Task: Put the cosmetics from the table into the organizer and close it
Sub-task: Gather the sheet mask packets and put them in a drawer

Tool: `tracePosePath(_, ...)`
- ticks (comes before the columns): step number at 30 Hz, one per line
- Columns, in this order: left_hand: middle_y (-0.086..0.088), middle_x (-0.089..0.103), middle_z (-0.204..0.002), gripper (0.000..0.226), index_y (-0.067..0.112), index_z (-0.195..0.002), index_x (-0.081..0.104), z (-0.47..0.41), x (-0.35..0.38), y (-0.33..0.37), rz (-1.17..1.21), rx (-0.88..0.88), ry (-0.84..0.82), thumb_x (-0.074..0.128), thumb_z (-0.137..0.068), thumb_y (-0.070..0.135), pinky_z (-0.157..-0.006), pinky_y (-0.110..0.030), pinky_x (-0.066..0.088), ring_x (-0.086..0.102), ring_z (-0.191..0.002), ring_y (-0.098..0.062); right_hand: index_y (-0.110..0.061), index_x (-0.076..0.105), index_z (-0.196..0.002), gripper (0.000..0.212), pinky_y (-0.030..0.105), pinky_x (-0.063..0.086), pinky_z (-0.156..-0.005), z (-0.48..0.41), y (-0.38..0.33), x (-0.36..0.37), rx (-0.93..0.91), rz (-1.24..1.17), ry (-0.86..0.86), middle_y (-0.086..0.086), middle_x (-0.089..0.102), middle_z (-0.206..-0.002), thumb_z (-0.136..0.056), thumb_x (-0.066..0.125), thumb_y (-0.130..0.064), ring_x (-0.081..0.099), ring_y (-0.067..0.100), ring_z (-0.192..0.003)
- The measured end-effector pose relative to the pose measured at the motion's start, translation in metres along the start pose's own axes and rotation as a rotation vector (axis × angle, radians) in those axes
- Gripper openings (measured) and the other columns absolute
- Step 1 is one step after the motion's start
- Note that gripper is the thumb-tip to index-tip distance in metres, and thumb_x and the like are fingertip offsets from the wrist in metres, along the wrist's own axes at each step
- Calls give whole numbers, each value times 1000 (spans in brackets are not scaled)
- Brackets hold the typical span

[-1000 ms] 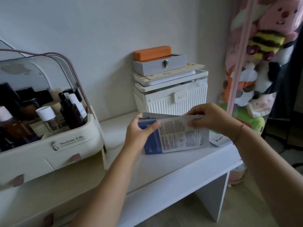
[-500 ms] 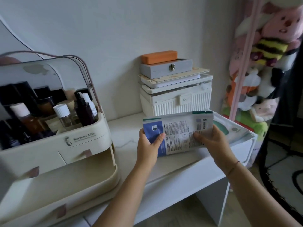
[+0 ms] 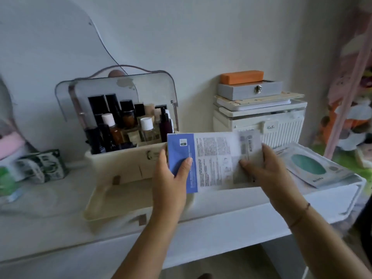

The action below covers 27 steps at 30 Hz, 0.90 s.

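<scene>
Both hands — left hand (image 3: 171,174), right hand (image 3: 267,172) — gripped the sachet stack (image 3: 215,162) at centre frame, long axis horizontal; the organizer's open drawer (image 3: 104,198) lay lower left, nearer the left hand.

Both hands, left (image 3: 171,174) and right (image 3: 267,170), grip flat sachets (image 3: 215,162) over the table (image 3: 221,224), just beside the organizer (image 3: 124,164), lid up, drawer out
</scene>
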<state>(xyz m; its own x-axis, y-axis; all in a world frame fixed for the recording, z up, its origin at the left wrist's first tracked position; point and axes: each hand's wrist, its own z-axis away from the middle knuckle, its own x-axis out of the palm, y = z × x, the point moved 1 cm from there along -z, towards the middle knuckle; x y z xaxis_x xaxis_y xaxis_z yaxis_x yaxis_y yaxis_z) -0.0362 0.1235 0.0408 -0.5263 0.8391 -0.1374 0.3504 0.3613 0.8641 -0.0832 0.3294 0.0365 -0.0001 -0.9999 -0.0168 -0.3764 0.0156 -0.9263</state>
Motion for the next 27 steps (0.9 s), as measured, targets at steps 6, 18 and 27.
tracePosePath(6, -6, 51, -130, 46, 15, -132, 49, -5, -117, -33, -446, -195, 161, 59, -89, 25, -86, -28, 42, 55, -105, -17, -13, 42, -132, 58, 15, 50, -59, 25, 6, 117, 165, 225, -62, 1, 54, -118, -81, 71, -21, 62, 13, -89)
tracePosePath(18, -9, 47, -68, 20, 20, -67, 55, -25, -155, -64, -601, -290, -168, 56, -86, 28, -61, -32, 40, 43, -62, -20, -5, 60, -77, 29, 26, 46, -64, 22, 5, 148, 59, 804, -284, 7, 55, -91, -89, 53, -31, 54, 19, -75)
tracePosePath(27, 22, 60, -111, 61, 37, -106, 65, -13, -184, -53, -509, -202, -510, 69, -54, 68, -84, -18, 45, 57, -97, 5, -31, 64, -115, 37, 8, 44, -72, 30, 2, 119, -122, 771, -574, -17, 54, -105, -81, 65, -45, 52, 2, -82)
